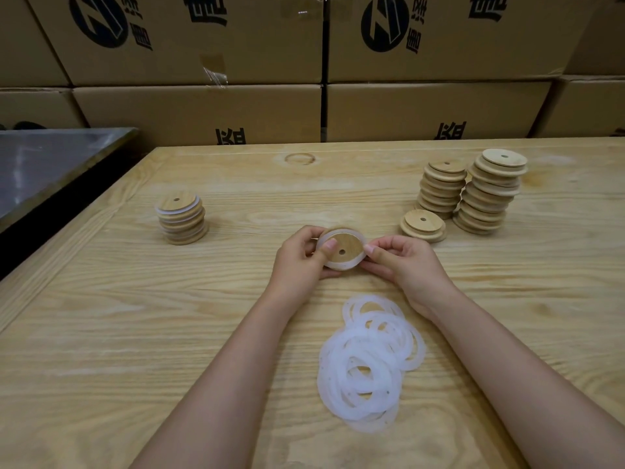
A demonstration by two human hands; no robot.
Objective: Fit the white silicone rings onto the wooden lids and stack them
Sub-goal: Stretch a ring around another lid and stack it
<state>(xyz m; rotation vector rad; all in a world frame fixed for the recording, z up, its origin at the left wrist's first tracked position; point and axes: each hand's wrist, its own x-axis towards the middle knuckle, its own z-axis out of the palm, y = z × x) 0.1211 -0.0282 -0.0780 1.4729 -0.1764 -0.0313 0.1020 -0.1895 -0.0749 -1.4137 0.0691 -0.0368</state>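
Note:
A round wooden lid [348, 244] with a small centre hole is held above the table's middle, a white silicone ring [341, 265] lying around its raised step. My left hand [299, 258] grips the lid's left edge with the thumb on its face. My right hand [402, 262] pinches the ring at the lid's right edge. A loose heap of white rings [370, 360] lies near me. A short stack of ringed lids [182, 220] stands at the left. Two tall stacks of bare lids [487, 194] and a low stack of lids [423, 225] stand at the right.
The wooden table [135, 333] spreads wide around the hands. A dark metal surface [44, 164] borders it at the far left. Stacked cardboard boxes [270, 62] form a wall just behind the table's far edge.

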